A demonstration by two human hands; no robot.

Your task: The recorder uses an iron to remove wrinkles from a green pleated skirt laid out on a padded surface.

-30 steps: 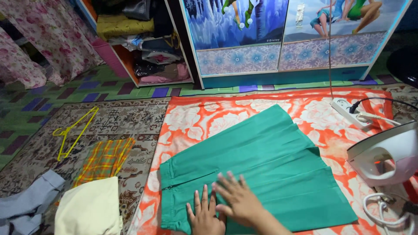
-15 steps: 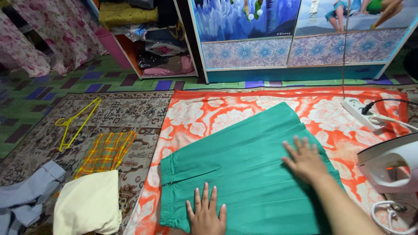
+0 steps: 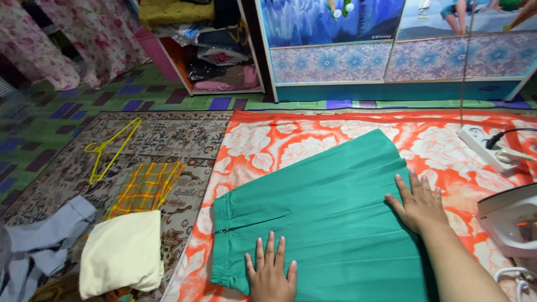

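Nearest the camera, the left hand point(image 3: 271, 272) lay flat, fingers spread and gripping nothing, palm down on the waistband end of the green pleated skirt point(image 3: 324, 212), just right of its zipper point(image 3: 251, 223). Farther out and to the right, the right hand point(image 3: 417, 202) was likewise open and flat, its grip closed on nothing, pressing the skirt near its right hem edge where the cloth met the orange floral sheet point(image 3: 263, 145). The skirt's long axis ran on a slant from the waistband at the lower left, near the left hand, up toward the far right corner, so the pleats fanned away from the left palm and passed under the right one; the right hand was the nearer to the hem, the left to the waistband. Just beyond the right forearm stood a white iron point(image 3: 512, 221), apart from the skirt, with a power strip point(image 3: 485, 146) farther off. To the left, off the sheet, lay a cream folded cloth point(image 3: 120, 254), a plaid cloth point(image 3: 146, 189) and a yellow hanger point(image 3: 109, 148) on the patterned rug
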